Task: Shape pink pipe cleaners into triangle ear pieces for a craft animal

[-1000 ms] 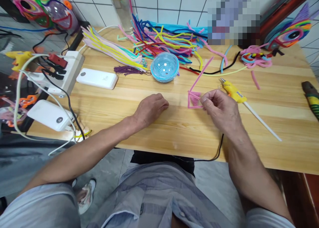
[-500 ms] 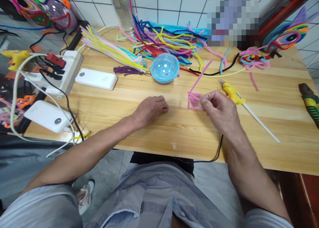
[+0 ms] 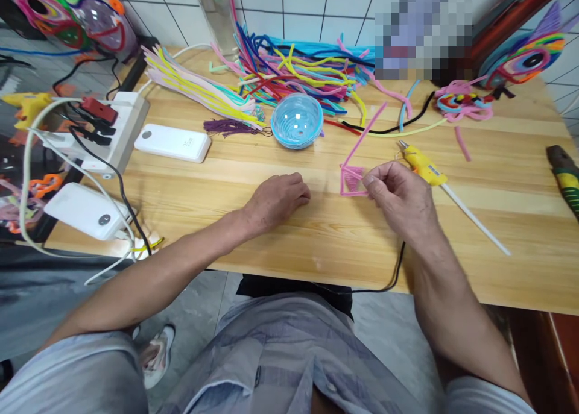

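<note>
The right hand (image 3: 400, 200) pinches the pink pipe-cleaner frame (image 3: 342, 182) by its edge. It looks light, bendable. The left hand's (image 3: 278, 202) fingers curl together.

The right hand (image 3: 400, 200) hides one side of the pink frame (image 3: 353, 179) — its inner fingers unseen. Pixelation (image 3: 416, 28) masks whatever stands behind — unreadable — and the right edge crops the green-and-yellow handle (image 3: 569, 185).

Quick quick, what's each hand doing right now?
Left hand: closed, fingers loosely curled, nothing showing in it.
Right hand: closed, fingers pinching the pink shape at its side.
</note>
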The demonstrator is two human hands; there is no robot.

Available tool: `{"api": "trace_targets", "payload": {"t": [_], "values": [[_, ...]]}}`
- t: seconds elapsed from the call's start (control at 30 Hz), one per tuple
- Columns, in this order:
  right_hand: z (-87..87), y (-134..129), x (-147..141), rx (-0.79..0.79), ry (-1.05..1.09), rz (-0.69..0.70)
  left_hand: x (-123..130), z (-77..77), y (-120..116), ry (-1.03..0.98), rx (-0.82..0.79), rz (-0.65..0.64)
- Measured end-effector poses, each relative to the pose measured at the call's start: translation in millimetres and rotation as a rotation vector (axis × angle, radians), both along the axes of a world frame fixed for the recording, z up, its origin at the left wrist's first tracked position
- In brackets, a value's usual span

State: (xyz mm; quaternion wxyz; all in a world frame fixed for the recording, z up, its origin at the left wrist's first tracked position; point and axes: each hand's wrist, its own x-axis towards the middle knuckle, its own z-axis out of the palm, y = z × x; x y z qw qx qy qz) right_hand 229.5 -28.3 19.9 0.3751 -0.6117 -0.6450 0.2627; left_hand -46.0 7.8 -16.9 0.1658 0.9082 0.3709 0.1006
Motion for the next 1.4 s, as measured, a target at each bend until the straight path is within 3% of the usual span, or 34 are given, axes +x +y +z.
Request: {"api": "trace_targets", "payload": {"t": [0.1,0.3,0.6,0.77,1.0,1.2,1.4], "values": [[1.6,0.1,0.0,-0.006,0.003,-0.003,-5.3,2.1,-3.2,0.054,-0.004,0.005],[2.7,-0.9,-1.0,-0.005,0.007,0.004,-17.1,-1.0,-6.0,-0.178,-0.008,0.144],[0.1,-0.8,-0.9,-0.009,-0.002,0.000,-3.3,7.1,0.4,-0.025,-0.059,0.166],[0.1,-0.7,-0.3,-0.004,0.009,-0.004,-11.3,4.8,-3.4,-0.134,-0.090,0.082],[1.9,-1.0,-0.4,-0.003,0.008,0.001,-18.4,6.1,-4.2,-0.288,-0.101,0.309],[2.8,-0.3,-1.2,-0.001,-0.001,-0.002,-15.4,5.3,-2.9,-0.242,-0.053,0.183],[2.3,-1.1,-2.0,-0.004,0.007,-0.007,-6.1,5.7,2.9,-0.007,0.004,0.048]]}}
